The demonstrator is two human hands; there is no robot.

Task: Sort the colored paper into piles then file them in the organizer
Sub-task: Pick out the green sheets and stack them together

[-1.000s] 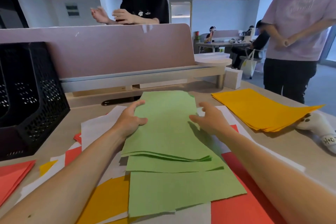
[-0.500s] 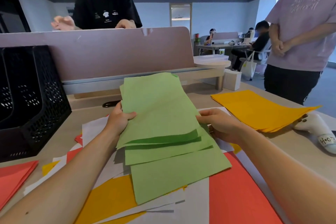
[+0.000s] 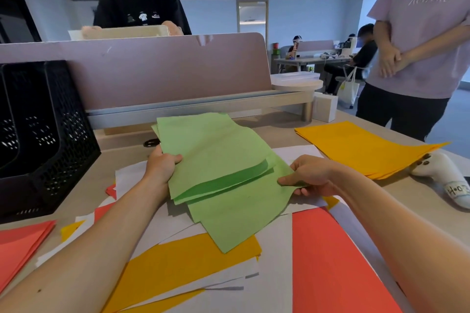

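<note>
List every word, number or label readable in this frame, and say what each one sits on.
"Summer Retreat": script print on the lilac T-shirt of the person standing at the right, slightly soft.
"H-03": handwritten on a label on the white controller; the mark between H and 0 is unclear.
Black T-shirt: the print under its small graphics is too small to read.

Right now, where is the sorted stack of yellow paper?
In the head view the yellow stack lies flat on the right side of the desk, beyond the right hand that grips the green sheets, its near corner beside a white controller.
</note>
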